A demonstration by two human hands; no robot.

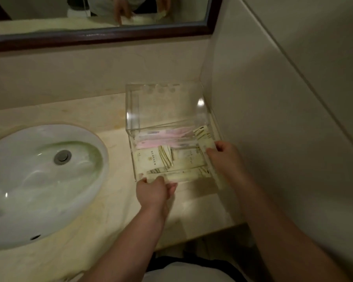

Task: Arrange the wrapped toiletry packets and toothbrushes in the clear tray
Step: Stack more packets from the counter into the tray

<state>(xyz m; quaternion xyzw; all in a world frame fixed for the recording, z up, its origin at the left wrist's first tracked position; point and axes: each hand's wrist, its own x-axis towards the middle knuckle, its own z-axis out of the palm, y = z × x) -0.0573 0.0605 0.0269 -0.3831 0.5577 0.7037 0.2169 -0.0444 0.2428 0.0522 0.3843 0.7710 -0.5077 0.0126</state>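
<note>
A clear acrylic tray (130,110) with a tall back wall stands on the counter in the corner by the right wall. Inside lie pink wrapped toothbrushes (163,137) across the back and several cream wrapped packets (149,159) in front. My left hand (154,190) grips the tray's front left corner, fingers over a long cream packet (181,177) along the front edge. My right hand (222,155) holds the tray's right side, fingertips on a cream packet (207,144) there.
A white oval sink (39,180) with a metal drain (62,157) sits to the left. The beige counter (110,210) ends close in front of me. A dark-framed mirror (100,35) hangs above; the tiled right wall (283,119) is right beside the tray.
</note>
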